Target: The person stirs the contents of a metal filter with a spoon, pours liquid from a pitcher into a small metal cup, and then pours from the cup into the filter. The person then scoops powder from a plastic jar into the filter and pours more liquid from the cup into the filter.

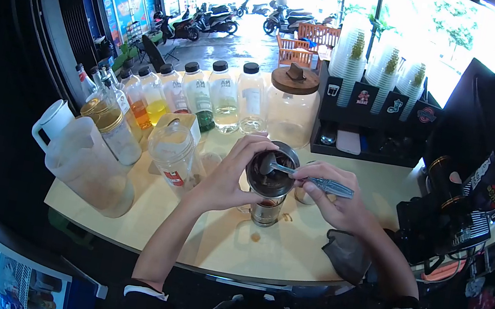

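Observation:
My left hand [227, 174] is wrapped round the side of a dark round cup [268, 189], tilted so that its dark inside faces me. In my right hand [339, 204] is a metal spoon [333, 187], pinched by its patterned handle, with its bowl inside the cup. Directly beneath the cup stands a glass [265, 215] with brown liquid in it, partly hidden by the cup. Behind my right hand a small clear vessel [303, 195] is mostly covered. Left of my left hand stands a clear jar [173, 155] with a red label.
Bottles with black caps [227, 101] line the back edge, beside a wooden-lidded jar [292, 116]. A cloudy pitcher [90, 163] stands at left. Stacked plastic cups [351, 57] fill a black holder [372, 120]. A dark cloth [347, 255] lies front right, near a black machine [441, 222].

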### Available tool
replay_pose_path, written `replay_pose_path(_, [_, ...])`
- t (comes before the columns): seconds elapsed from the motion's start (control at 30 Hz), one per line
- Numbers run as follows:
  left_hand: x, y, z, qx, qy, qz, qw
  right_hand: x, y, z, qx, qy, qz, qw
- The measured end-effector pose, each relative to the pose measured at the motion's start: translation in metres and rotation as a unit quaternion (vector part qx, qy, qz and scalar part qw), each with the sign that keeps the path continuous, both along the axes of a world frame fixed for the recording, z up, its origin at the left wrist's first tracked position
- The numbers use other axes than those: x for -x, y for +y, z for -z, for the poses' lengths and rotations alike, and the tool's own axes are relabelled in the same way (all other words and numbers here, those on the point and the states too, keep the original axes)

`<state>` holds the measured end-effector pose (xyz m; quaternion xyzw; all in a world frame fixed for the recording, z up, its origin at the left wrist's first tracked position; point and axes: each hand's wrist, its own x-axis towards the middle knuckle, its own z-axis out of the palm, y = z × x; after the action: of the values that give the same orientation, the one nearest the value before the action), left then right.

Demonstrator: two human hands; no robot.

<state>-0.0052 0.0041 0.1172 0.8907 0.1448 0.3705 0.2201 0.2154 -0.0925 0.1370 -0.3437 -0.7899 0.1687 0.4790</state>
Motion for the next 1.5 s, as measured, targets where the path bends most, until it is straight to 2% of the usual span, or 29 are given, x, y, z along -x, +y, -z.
replay_pose_path(0.1, [0.000, 0.000, -0.001, -0.008, 0.002, -0.005, 1.000, -0.001, 0.000, 0.000, 0.039, -0.012, -0.027, 0.999])
replay_pose_path(0.3, [-0.001, 0.000, 0.004, -0.006, -0.002, -0.005, 1.000, -0.001, 0.001, 0.003, -0.015, -0.002, 0.000, 1.000])
replay_pose_path(0.4, [-0.001, 0.001, 0.007, -0.017, 0.003, -0.019, 1.000, 0.001, -0.004, 0.004, 0.036, -0.010, -0.022, 0.999])
replay_pose_path(0.57, [0.001, 0.001, 0.009, -0.031, 0.002, -0.070, 0.997, 0.000, 0.003, 0.007, -0.044, -0.002, 0.038, 0.998])
replay_pose_path(0.7, [0.000, 0.003, 0.015, -0.022, 0.013, -0.073, 0.997, 0.003, 0.003, 0.012, -0.070, -0.010, 0.053, 0.996])
replay_pose_path(0.8, [-0.004, 0.008, 0.023, 0.025, 0.010, -0.049, 0.998, 0.005, 0.001, 0.012, -0.053, -0.030, 0.068, 0.996])
replay_pose_path(0.87, [-0.004, 0.010, 0.025, 0.101, 0.004, -0.018, 0.995, 0.006, 0.001, 0.013, -0.053, -0.048, 0.083, 0.994])
replay_pose_path(1.1, [-0.002, 0.006, 0.021, 0.106, 0.025, -0.041, 0.993, 0.008, 0.003, 0.008, -0.057, -0.082, 0.106, 0.989])
replay_pose_path(1.3, [-0.003, -0.011, -0.006, 0.000, -0.020, -0.089, 0.996, 0.011, 0.013, 0.000, -0.107, -0.102, 0.086, 0.985])
replay_pose_path(1.37, [-0.005, -0.009, -0.016, -0.189, 0.030, -0.104, 0.976, 0.013, 0.017, -0.005, -0.133, -0.139, 0.077, 0.978])
replay_pose_path(1.5, [-0.013, -0.001, -0.015, -0.248, 0.007, -0.088, 0.965, 0.017, 0.017, -0.015, -0.146, -0.114, 0.058, 0.981])
